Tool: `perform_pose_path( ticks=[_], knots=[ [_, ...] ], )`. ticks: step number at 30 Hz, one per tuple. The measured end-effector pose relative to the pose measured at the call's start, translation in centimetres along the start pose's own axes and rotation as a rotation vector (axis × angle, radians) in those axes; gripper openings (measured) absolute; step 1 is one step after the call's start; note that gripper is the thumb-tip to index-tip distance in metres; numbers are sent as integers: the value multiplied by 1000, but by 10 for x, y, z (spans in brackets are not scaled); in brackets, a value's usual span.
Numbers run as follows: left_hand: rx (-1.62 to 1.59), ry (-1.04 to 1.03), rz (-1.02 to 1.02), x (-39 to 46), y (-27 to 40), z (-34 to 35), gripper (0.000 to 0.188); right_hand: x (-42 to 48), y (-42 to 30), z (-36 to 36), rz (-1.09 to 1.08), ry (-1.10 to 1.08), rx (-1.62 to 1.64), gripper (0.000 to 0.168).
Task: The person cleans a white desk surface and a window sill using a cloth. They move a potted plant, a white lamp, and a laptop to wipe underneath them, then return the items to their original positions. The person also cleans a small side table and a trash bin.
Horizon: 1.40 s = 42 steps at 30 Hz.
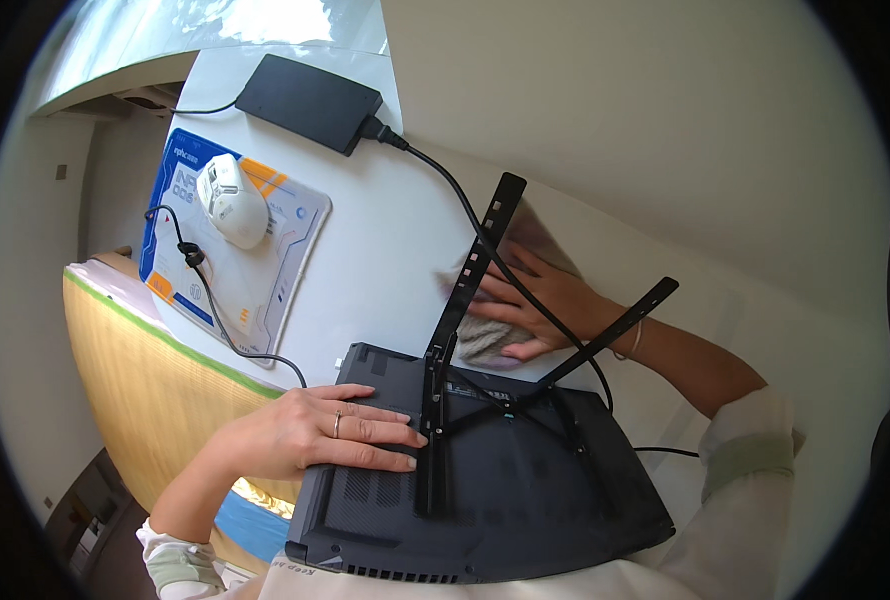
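A black laptop [385,517] is tilted up against my front with its vented underside towards me. Attached across that underside is a black folding laptop stand [433,442], its two slotted arms jutting out over the table. My left hand [325,427], with a ring on one finger, grips the laptop's left edge; its fingers lie flat on the underside and the thumb is hidden. Beyond the laptop, my right hand [542,300] presses a greyish, fuzzy cloth [490,341] onto the white tabletop [373,247], fingers spread. One stand arm and a cable cross in front of this hand.
A black power adapter [310,101] lies at the far end; its thick cable [452,176] runs over the stand. A white mouse [233,202] sits on a patterned mouse pad [295,225], crossed by a thin cord [212,300]. A wall [640,135] borders the right side.
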<state>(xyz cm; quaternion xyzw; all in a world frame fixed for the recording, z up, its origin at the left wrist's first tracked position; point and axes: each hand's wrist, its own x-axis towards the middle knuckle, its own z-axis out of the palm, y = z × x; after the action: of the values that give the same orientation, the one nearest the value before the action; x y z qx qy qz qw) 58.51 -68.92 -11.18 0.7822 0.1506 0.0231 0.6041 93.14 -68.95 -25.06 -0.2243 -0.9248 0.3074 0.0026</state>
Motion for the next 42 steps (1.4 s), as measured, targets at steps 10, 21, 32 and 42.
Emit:
perform_pose_path(
  ticks=[10, 21, 32, 42],
  knots=[
    [-72, 38, -96, 12, 3, -5, 39, -2, -9, 8, -43, 81, 4, 57],
    [-226, 9, -73, 38, -1, -33, 43, -188, -36, 37, 840, 346, -278, 72],
    [-260, -2, -92, 40, -2, -38, 42, -201, -87, 25, 900, 596, -68, 48],
    [-240, 27, -76, 38, 2, -32, 39, -103, -40, -49, 690, 921, -117, 33]
  ],
)
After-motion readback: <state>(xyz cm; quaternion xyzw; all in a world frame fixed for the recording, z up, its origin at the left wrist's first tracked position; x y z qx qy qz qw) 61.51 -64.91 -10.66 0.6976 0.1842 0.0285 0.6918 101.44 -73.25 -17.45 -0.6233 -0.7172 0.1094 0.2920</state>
